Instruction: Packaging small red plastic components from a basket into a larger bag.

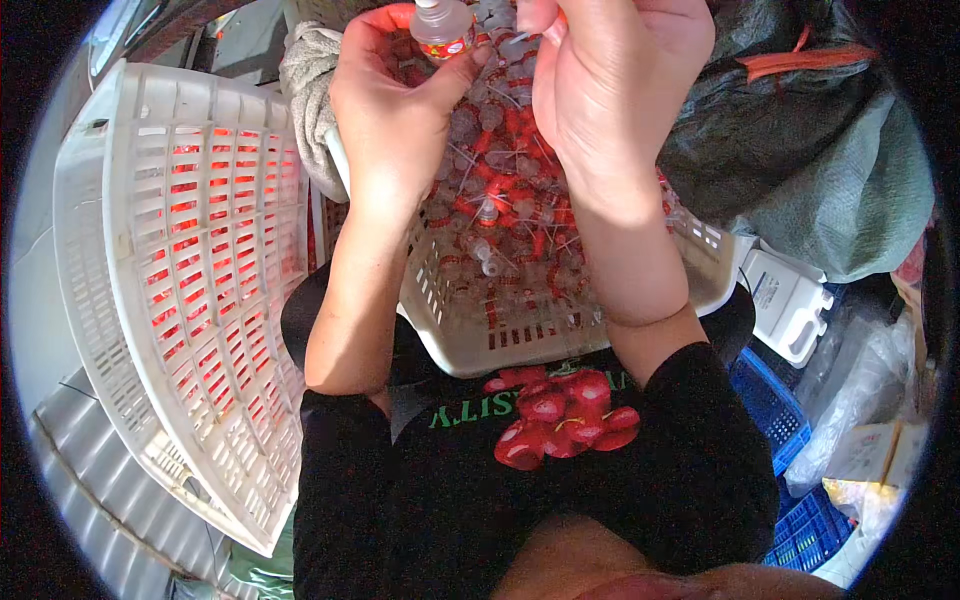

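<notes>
My left hand (395,120) is curled round a small clear plastic bottle (445,30) with a red label and a white top. The bottle stands upright at the upper edge, its tip cut off by the frame. Close by on the right, my right hand (610,90) is raised with its fingers pinched together. A thin pale tip shows by these fingers, too small to name. Below both hands is a white plastic basket (455,355) heaped with small clear bottles (488,210) with red bands, and thin white sticks lie among them.
A tall white slatted crate (215,260) stands on its side at left. A grey cloth (312,90) hangs over the basket's far left rim. Dark green sacking (840,190), a white plastic jug (785,300), blue crates (770,410) and clear plastic film (855,390) lie at right.
</notes>
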`<state>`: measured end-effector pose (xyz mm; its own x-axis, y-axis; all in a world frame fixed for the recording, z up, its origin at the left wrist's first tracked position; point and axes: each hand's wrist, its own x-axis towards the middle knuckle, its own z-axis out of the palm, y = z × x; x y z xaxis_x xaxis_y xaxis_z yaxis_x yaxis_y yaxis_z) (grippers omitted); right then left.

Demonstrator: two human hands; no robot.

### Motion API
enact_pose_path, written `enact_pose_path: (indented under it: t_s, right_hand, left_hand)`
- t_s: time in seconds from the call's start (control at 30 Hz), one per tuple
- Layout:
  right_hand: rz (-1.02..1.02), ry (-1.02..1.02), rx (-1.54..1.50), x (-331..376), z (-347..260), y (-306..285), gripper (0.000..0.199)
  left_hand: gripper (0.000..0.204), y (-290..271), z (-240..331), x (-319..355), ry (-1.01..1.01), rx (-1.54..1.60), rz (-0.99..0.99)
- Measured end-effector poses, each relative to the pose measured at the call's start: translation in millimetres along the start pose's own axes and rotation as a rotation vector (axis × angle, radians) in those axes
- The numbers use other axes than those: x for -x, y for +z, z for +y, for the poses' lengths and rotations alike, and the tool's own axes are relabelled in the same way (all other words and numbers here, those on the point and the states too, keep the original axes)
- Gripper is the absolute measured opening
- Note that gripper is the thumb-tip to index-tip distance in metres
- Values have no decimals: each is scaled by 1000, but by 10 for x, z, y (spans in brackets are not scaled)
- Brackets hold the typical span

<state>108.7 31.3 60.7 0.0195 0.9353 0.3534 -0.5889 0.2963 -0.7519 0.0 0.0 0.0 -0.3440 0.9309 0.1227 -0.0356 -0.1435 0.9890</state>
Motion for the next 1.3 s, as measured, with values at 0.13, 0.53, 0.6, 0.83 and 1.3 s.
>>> enact_pose_path:
  t_s: [0.13,0.53,0.6,0.83,1.3]
  right_hand:
    - [12,-4,-20,-14,41,4,13]
    - [-141,-213,-122,-86,174,-51,13]
    - [-139,-216,-130,-89,178,-53,13]
    - [-131,-202,-129,-95,163,-38,12]
    - [45,24,71,155,-177,6,11]
  left_hand:
    - [36,-10,-24,-12,39,30,-29]
    - [38,28,8,-5,49,9,1]
    - [38,22,-8,-12,53,26,0]
    - [38,12,-15,-22,61,39,-2]
    - [41,62,53,24,88,-283,-95]
